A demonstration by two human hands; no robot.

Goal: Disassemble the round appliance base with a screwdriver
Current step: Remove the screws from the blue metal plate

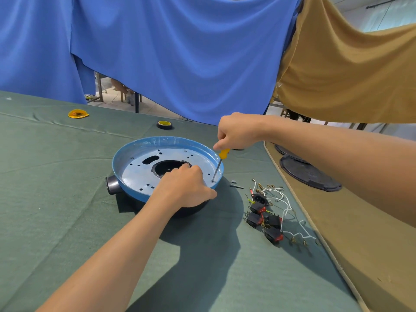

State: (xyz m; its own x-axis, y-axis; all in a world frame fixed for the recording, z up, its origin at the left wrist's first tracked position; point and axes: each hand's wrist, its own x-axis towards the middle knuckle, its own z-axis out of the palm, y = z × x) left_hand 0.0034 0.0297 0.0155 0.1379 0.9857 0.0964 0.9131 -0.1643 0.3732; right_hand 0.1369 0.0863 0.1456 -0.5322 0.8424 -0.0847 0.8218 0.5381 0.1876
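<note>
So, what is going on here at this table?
A person is taking apart a round base on a green table. The right hand holds a yellow screwdriver nearly upright, its tip down inside the base near the right rim. The left hand grips the base to steady it. Black switches with wires lie loose on the table to the right of the base.

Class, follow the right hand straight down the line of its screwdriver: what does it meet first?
The right hand would meet the metal plate, near its right edge, where the screwdriver tip seems to sit on a screw.
</note>
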